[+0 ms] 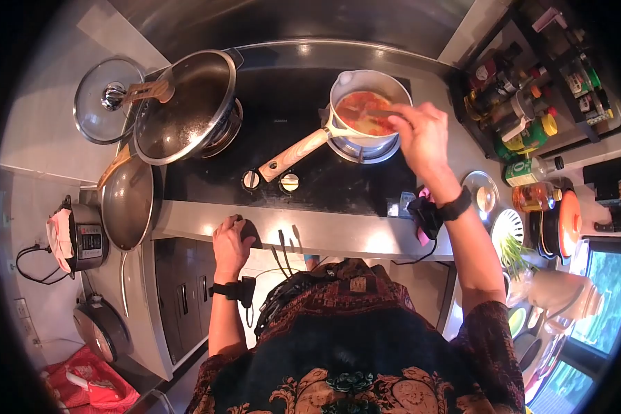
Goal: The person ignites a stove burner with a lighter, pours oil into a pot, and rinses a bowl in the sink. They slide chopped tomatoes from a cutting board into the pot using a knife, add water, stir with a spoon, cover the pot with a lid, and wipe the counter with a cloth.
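My right hand (423, 134) is closed around a thin brown utensil (381, 112) whose far end dips into red and yellow food, so its kind is hidden. The food lies in a light saucepan (370, 77) on the right burner. Its wooden handle (297, 154) points toward the lower left, and no hand is on it. At the counter's front edge, my left hand (230, 247) has its fingers curled. A small dark patch shows by its fingertips, and I cannot make out whether it holds anything.
A large wok (186, 107) with a wooden handle sits on the left burner, beside a glass lid (93, 103). A frying pan (127, 200) and a cooker (86, 236) stand at left. Bottles (524, 171) and an orange-lidded pot (568, 222) line the right. Stove knobs (290, 181) face me.
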`<control>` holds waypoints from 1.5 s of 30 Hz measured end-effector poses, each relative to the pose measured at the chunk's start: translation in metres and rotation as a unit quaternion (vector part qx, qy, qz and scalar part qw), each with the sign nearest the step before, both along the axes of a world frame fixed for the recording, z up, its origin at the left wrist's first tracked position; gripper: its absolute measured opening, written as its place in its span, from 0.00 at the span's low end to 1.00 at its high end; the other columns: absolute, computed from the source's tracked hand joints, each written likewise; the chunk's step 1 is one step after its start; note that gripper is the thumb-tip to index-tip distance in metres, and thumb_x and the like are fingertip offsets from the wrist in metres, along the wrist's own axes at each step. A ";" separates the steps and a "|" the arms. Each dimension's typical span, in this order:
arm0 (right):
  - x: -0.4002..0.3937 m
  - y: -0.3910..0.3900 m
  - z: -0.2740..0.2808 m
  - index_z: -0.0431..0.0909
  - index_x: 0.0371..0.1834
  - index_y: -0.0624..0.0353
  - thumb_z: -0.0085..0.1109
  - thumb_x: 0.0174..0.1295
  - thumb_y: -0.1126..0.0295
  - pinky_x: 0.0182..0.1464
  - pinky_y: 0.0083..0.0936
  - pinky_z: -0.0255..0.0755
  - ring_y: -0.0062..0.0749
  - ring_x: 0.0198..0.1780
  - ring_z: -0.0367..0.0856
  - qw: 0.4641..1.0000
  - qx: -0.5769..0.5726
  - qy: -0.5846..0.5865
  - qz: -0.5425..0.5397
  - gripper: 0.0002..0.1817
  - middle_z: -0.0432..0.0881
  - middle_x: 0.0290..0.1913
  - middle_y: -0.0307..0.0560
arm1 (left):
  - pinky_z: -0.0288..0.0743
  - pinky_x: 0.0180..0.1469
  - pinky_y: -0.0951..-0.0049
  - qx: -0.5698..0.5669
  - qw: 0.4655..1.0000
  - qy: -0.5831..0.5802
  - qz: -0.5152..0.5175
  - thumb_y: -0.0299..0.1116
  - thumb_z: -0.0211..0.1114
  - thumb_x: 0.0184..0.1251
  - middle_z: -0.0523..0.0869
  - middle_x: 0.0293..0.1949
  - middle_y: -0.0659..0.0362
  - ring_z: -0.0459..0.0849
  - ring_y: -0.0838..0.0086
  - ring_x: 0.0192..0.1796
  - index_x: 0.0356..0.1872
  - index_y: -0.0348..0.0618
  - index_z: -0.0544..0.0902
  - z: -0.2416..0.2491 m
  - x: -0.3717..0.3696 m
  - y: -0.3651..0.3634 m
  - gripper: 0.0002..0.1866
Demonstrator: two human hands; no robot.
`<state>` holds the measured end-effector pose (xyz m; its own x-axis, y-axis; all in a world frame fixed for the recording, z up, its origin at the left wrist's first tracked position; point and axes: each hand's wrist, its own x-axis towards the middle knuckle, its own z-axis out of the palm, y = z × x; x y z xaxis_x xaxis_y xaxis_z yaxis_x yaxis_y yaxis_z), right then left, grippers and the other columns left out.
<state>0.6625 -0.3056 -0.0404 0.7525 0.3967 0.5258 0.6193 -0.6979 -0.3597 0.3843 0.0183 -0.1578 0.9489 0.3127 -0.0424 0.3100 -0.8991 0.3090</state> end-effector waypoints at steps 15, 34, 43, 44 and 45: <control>-0.005 -0.023 0.042 0.86 0.37 0.54 0.63 0.59 0.67 0.50 0.38 0.63 0.38 0.42 0.77 0.985 -0.173 -0.003 -0.010 0.07 0.87 0.32 0.45 | 0.68 0.61 0.56 -0.011 1.000 0.012 0.008 0.32 0.76 0.47 0.81 0.56 0.56 0.78 0.57 0.58 0.50 0.42 0.85 0.002 -0.001 0.001 0.24; 0.028 -0.023 0.014 0.86 0.40 0.54 0.64 0.56 0.70 0.50 0.35 0.64 0.39 0.41 0.75 0.975 -0.185 -0.090 0.084 0.09 0.86 0.33 0.44 | 0.68 0.63 0.55 -0.003 0.999 0.040 0.009 0.34 0.77 0.47 0.80 0.59 0.56 0.78 0.58 0.60 0.53 0.43 0.84 -0.003 -0.003 0.005 0.27; 0.013 -0.029 0.042 0.86 0.40 0.54 0.63 0.58 0.69 0.49 0.35 0.64 0.37 0.41 0.75 0.981 -0.154 -0.096 0.074 0.09 0.85 0.31 0.41 | 0.67 0.64 0.55 -0.011 0.999 0.034 0.016 0.34 0.77 0.47 0.80 0.59 0.56 0.78 0.58 0.60 0.53 0.43 0.84 -0.004 -0.004 0.005 0.27; 0.012 -0.028 0.042 0.86 0.40 0.54 0.62 0.58 0.69 0.49 0.35 0.64 0.37 0.41 0.75 0.980 -0.151 -0.098 0.087 0.09 0.85 0.31 0.41 | 0.67 0.64 0.55 -0.016 0.999 0.037 0.017 0.34 0.77 0.47 0.80 0.59 0.56 0.78 0.58 0.60 0.53 0.43 0.84 -0.003 -0.004 0.004 0.27; 0.010 -0.027 0.042 0.86 0.40 0.54 0.62 0.58 0.69 0.49 0.35 0.64 0.37 0.41 0.75 0.979 -0.147 -0.099 0.100 0.08 0.85 0.31 0.41 | 0.67 0.64 0.55 -0.013 0.999 0.037 0.014 0.34 0.77 0.47 0.80 0.59 0.56 0.78 0.58 0.60 0.53 0.43 0.84 -0.002 -0.003 0.004 0.27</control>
